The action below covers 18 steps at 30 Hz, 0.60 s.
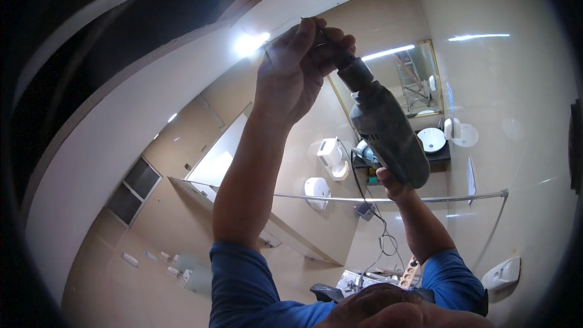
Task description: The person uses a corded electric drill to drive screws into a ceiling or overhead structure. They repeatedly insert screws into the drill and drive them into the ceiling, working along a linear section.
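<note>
A dark, dusty corded power drill (388,130) is raised overhead, its front end tilted up and to the left. My left hand (291,64) is closed at that front end, by the chuck (354,74); its fingers partly hide what they grip there. My right hand (395,185) is closed at the drill's rear underside, with most of its fingers hidden behind the body. The drill's tip, near the pale ceiling edge (243,39), is covered by my left fingers.
A dark ceiling opening (133,30) lies at the upper left, beside a bright lamp (250,42). A metal rail (461,197) crosses behind my arms. Below hang a cable (382,231) and a power strip (409,273). Farther off are a mirror (419,79) and a white basin (432,140).
</note>
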Each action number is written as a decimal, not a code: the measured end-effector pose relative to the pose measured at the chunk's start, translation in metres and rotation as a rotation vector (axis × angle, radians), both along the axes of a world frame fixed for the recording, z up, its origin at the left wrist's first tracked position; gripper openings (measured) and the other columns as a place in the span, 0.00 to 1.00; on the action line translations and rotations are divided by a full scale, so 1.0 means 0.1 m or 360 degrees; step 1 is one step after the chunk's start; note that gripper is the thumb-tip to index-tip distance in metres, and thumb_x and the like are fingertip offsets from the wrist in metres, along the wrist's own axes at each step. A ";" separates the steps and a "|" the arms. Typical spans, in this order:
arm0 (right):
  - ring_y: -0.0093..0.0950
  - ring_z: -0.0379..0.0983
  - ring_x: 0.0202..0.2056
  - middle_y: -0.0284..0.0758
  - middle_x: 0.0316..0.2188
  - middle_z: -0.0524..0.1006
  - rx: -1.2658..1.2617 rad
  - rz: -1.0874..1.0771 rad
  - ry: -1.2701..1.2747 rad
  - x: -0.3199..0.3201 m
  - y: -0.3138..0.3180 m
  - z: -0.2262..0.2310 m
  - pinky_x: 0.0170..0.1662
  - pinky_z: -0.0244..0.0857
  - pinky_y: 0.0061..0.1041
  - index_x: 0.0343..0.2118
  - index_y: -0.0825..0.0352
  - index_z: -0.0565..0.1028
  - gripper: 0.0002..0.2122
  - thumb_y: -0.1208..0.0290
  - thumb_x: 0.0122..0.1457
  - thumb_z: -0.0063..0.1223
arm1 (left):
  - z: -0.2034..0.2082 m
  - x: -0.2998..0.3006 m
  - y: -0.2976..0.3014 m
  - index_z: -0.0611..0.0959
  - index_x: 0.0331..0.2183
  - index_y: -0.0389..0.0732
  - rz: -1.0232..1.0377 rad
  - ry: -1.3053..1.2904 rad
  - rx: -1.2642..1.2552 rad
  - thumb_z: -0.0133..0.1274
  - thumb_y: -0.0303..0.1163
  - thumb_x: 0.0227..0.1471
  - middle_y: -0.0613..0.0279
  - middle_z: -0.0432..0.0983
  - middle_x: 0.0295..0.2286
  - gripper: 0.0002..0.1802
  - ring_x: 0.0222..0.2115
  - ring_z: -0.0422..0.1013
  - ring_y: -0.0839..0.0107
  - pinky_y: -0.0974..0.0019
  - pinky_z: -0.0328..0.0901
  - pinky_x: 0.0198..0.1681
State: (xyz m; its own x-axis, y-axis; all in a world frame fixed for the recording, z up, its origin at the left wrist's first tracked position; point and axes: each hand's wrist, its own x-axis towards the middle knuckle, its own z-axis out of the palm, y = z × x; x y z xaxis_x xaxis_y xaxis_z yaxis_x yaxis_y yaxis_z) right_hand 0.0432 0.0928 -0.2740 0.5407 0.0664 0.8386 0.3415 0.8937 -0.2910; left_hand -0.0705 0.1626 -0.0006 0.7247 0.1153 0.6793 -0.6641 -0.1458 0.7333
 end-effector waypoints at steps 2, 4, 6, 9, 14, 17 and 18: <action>0.39 0.77 0.54 0.50 0.53 0.76 0.0025 -0.0348 -0.0109 0.02 -0.02 0.05 0.57 0.73 0.36 0.60 0.78 0.67 0.44 0.49 0.49 0.75 | 0.02 0.02 -0.01 0.80 0.42 0.35 0.0125 0.0000 0.0024 0.54 0.40 0.67 0.51 0.82 0.35 0.16 0.39 0.82 0.55 0.54 0.77 0.48; 0.39 0.78 0.53 0.51 0.53 0.76 0.0049 -0.0753 -0.0239 0.05 -0.04 0.11 0.54 0.75 0.35 0.60 0.78 0.67 0.44 0.48 0.50 0.74 | 0.06 0.03 -0.02 0.80 0.42 0.34 0.0222 0.0021 0.0109 0.54 0.40 0.66 0.51 0.82 0.35 0.16 0.39 0.82 0.55 0.54 0.77 0.47; 0.39 0.79 0.51 0.51 0.52 0.76 0.0067 -0.1197 -0.0352 0.06 -0.03 0.18 0.52 0.77 0.33 0.61 0.78 0.67 0.44 0.46 0.51 0.73 | 0.12 0.02 -0.03 0.81 0.44 0.38 0.0156 0.0123 0.0164 0.52 0.38 0.67 0.52 0.84 0.38 0.13 0.43 0.81 0.57 0.53 0.75 0.53; 0.41 0.80 0.50 0.52 0.52 0.77 0.0155 -0.1272 -0.0331 0.07 0.02 0.29 0.50 0.78 0.32 0.61 0.78 0.66 0.44 0.46 0.53 0.71 | 0.18 0.04 -0.08 0.82 0.45 0.39 0.0158 0.0140 0.0201 0.51 0.38 0.68 0.53 0.84 0.39 0.13 0.45 0.81 0.57 0.53 0.74 0.55; 0.41 0.80 0.51 0.53 0.53 0.76 0.0292 -0.1055 -0.0319 0.09 0.14 0.49 0.51 0.77 0.33 0.62 0.78 0.65 0.43 0.52 0.53 0.73 | 0.20 0.17 -0.14 0.76 0.49 0.30 0.0300 0.0014 0.0126 0.53 0.40 0.67 0.49 0.83 0.36 0.22 0.38 0.81 0.57 0.55 0.77 0.44; 0.40 0.79 0.51 0.52 0.53 0.76 0.0310 -0.0992 -0.0337 0.11 0.18 0.58 0.52 0.77 0.34 0.63 0.78 0.63 0.43 0.56 0.52 0.75 | 0.23 0.18 -0.14 0.75 0.52 0.32 0.0409 -0.0006 0.0143 0.51 0.40 0.68 0.49 0.83 0.37 0.22 0.42 0.80 0.56 0.54 0.75 0.48; 0.40 0.79 0.52 0.52 0.54 0.75 0.0310 -0.1005 -0.0348 0.11 0.20 0.61 0.53 0.77 0.34 0.64 0.78 0.63 0.43 0.57 0.52 0.75 | 0.25 0.18 -0.14 0.75 0.52 0.34 0.0425 0.0017 0.0178 0.51 0.40 0.68 0.50 0.83 0.38 0.21 0.45 0.79 0.55 0.54 0.73 0.52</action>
